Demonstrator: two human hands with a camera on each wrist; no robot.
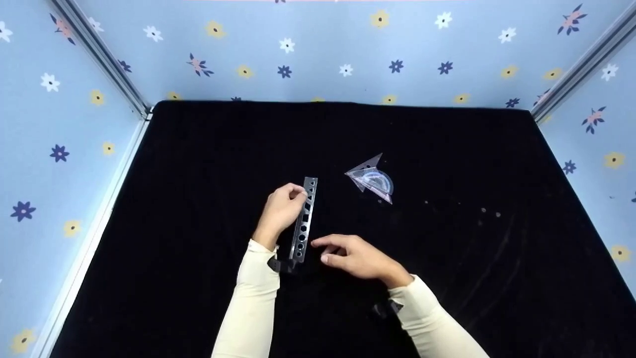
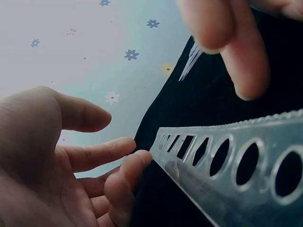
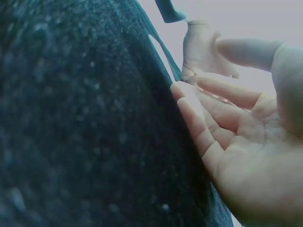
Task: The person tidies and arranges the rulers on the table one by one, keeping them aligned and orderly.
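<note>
A clear plastic ruler (image 1: 304, 223) with a row of cut-out shapes lies lengthwise on the black cloth. Beside its far half is my left hand (image 1: 282, 211), fingers loosely bent at its edge. In the left wrist view, the thumb stands apart from the fingers, and the fingertips are at the end of the ruler (image 2: 227, 198); contact is hard to tell. My right hand (image 1: 360, 256) hovers right of the ruler's near end, index finger stretched toward it, holding nothing. The right wrist view shows this hand (image 3: 241, 142) with relaxed fingers and the left hand (image 3: 201, 49) behind.
Farther back, right of the ruler, a clear protractor (image 1: 383, 183) and set squares (image 1: 371, 161) lie overlapping in a small pile. Black cloth (image 1: 223, 149) covers the table. Flowered blue panels (image 1: 328, 49) with metal posts (image 1: 99, 49) stand around it.
</note>
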